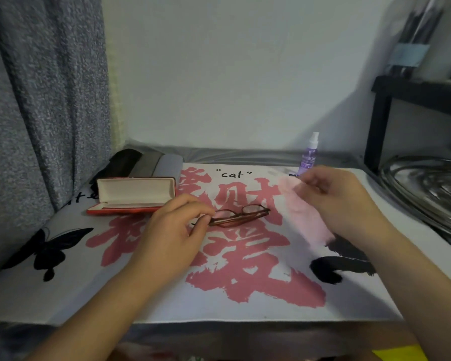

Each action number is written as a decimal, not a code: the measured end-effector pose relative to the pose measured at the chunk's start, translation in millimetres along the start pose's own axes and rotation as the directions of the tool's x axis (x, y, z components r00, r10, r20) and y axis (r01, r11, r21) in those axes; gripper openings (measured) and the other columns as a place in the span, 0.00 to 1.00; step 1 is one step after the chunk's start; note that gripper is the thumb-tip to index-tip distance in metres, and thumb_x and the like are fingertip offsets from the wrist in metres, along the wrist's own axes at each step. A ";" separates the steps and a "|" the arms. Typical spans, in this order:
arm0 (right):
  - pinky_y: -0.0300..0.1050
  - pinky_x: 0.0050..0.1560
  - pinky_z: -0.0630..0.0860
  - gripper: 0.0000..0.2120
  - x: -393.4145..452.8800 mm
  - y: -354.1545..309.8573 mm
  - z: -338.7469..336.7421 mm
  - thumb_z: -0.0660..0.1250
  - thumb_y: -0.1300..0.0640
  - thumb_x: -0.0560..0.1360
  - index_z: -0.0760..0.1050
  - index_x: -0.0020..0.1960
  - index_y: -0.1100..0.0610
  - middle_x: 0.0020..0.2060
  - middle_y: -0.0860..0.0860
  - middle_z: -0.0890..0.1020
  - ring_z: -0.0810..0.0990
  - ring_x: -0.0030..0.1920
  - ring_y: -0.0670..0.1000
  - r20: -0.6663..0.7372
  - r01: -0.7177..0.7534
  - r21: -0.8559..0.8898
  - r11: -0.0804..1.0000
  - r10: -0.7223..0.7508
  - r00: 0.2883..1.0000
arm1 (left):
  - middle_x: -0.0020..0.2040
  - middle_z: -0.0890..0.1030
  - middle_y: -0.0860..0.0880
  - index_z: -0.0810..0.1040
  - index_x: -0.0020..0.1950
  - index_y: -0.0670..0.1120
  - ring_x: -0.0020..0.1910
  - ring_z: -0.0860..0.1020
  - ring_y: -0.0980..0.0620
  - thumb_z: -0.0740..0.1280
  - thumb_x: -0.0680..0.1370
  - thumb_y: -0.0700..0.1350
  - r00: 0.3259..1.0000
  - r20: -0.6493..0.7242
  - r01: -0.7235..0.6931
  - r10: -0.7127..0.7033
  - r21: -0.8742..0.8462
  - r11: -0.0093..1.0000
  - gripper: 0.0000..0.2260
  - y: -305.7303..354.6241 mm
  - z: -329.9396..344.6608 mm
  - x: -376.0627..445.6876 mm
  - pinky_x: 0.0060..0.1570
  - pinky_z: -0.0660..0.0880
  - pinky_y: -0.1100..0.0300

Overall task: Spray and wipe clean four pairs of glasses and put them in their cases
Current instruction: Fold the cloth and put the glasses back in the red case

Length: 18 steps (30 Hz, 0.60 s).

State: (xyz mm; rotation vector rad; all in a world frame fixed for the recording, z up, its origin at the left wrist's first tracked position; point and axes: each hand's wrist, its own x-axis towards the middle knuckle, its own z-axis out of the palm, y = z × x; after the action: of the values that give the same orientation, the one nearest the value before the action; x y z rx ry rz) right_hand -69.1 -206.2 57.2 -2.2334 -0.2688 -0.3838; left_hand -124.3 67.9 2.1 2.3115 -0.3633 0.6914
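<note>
A pair of brown-rimmed glasses [241, 216], folded, lies on the printed desk mat [245, 306]. My left hand [172, 230] pinches its left end between thumb and fingers. My right hand [341, 201] grips a pale pink cloth [306, 217] that hangs down onto the mat, to the right of the glasses. An open red case [133, 195] with a cream lining sits to the left of the glasses, empty. A purple spray bottle [309, 156] stands upright behind my right hand.
Three closed cases, black [123, 158], grey [149, 162] and light grey [168, 165], lie side by side behind the red case. A grey curtain [44, 100] hangs at the left. Metal trays [427, 188] and a black shelf [401, 100] are at the right.
</note>
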 end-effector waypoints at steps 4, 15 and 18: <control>0.50 0.47 0.74 0.09 -10.3 -50.9 -11.6 0.71 0.55 0.78 0.80 0.41 0.58 0.39 0.59 0.85 0.80 0.39 0.52 0.160 0.056 0.412 0.910 -0.133 0.978 | 0.58 0.83 0.61 0.79 0.63 0.60 0.58 0.81 0.60 0.72 0.73 0.59 0.933 0.275 0.351 -0.233 -0.551 0.757 0.19 38.0 -5.9 9.3 0.60 0.76 0.58; 0.50 0.39 0.66 0.08 -21.9 -62.1 -15.1 0.72 0.60 0.71 0.73 0.37 0.55 0.34 0.55 0.76 0.73 0.38 0.53 0.394 -0.171 0.652 0.739 -0.137 0.909 | 0.51 0.76 0.38 0.74 0.60 0.33 0.49 0.74 0.41 0.68 0.77 0.54 0.790 0.607 0.598 -0.091 -0.727 0.337 0.25 69.7 -15.4 24.1 0.50 0.75 0.52; 0.42 0.36 0.72 0.10 -23.1 -61.0 -21.1 0.75 0.61 0.72 0.73 0.40 0.56 0.35 0.54 0.79 0.78 0.36 0.51 0.390 -0.109 0.597 0.795 -0.169 0.905 | 0.42 0.75 0.42 0.76 0.53 0.35 0.39 0.72 0.48 0.71 0.75 0.52 0.828 0.547 0.539 -0.124 -0.715 0.446 0.20 78.1 -12.3 27.4 0.43 0.72 0.57</control>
State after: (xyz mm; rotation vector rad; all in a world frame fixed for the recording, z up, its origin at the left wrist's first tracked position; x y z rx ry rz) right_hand -113.8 -185.5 104.9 -1.6372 -0.5751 0.1820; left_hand -140.2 18.0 67.3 1.4264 -0.3039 -0.2366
